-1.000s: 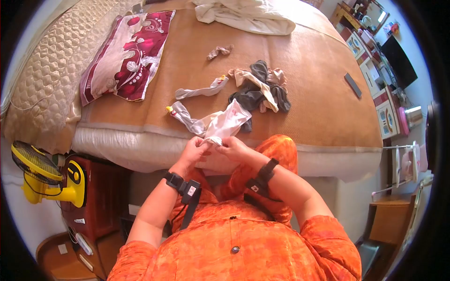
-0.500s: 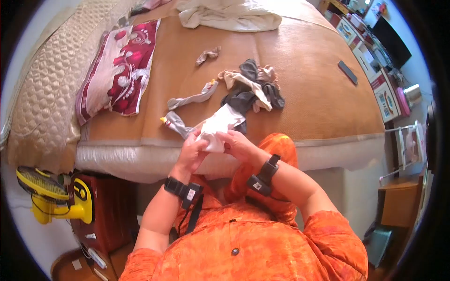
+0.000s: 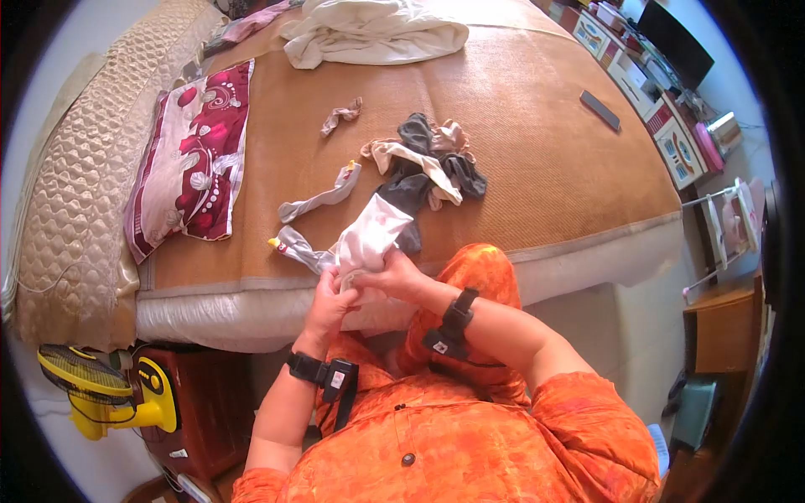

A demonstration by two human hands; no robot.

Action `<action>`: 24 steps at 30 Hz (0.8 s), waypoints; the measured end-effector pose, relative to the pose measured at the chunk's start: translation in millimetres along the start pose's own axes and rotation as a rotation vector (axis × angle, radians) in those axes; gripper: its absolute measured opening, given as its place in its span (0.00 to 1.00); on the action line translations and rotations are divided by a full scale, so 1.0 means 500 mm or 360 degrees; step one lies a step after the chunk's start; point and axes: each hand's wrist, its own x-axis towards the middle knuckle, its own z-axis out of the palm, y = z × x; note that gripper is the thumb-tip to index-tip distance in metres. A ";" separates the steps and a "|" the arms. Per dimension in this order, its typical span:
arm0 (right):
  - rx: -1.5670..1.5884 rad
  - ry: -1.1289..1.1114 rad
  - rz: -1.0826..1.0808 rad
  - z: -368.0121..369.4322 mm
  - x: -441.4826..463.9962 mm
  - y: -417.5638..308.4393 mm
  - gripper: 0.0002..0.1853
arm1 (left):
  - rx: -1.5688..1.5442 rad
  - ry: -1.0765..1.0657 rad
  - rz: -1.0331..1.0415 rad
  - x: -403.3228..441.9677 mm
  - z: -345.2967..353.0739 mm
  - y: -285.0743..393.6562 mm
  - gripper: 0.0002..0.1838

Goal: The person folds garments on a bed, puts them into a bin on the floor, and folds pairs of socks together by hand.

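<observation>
A white cloth garment [image 3: 373, 228] is pinched in both my hands at the bed's near edge. Its upper end spreads away from me over the dark clothes, and the gathered lower end sits between my fingers. My left hand [image 3: 330, 300] holds it from the left, my right hand [image 3: 394, 281] from the right, thumbs close together. Just left of the garment lies a grey sock [image 3: 303, 251] with a yellow-and-red toe. A matching grey sock [image 3: 323, 199] lies farther off. Behind the garment is a tangled pile of dark grey clothes [image 3: 407, 191] with a beige piece [image 3: 417, 164] on it.
The bed has a brown woven mat [image 3: 537, 159]. On it are a bunched beige cloth [image 3: 341, 116], a patterned maroon pillow [image 3: 197, 159], a cream blanket [image 3: 377, 38] and a dark remote-like object [image 3: 600, 111]. A yellow fan [image 3: 117, 394] stands at lower left.
My hands have shifted left and slightly nearer to me in view, keeping hold of the white garment. Its far end now stands out wider. The whole view has turned a little.
</observation>
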 end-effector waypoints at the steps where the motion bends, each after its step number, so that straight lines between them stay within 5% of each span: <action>1: 0.0006 0.0005 0.0002 -0.005 0.004 0.006 0.31 | 0.0006 -0.0001 -0.0006 0.004 -0.006 -0.020 0.28; 3: 0.0062 0.0080 0.0084 -0.015 0.015 0.022 0.30 | 0.0487 0.0396 0.0528 0.012 -0.015 -0.056 0.31; 5: 0.0084 0.0102 0.0194 -0.022 0.015 0.009 0.28 | 0.0857 0.0607 0.0655 -0.041 0.032 0.020 0.34; 7: 0.0398 0.0073 0.0223 -0.014 0.020 0.014 0.25 | 0.1938 0.0362 0.1688 -0.056 0.030 0.046 0.33; 9: 0.0481 0.0012 0.0245 -0.014 0.020 0.002 0.22 | 0.2082 0.0258 0.1583 -0.063 0.043 0.052 0.26; 12: 0.0659 -0.0048 0.0202 -0.013 0.019 -0.006 0.21 | 0.2320 0.0327 0.1848 -0.037 0.037 0.054 0.12; 24: 0.1150 -0.0053 0.0394 -0.029 0.025 0.003 0.16 | 0.2495 -0.0260 0.1769 -0.045 0.037 0.103 0.09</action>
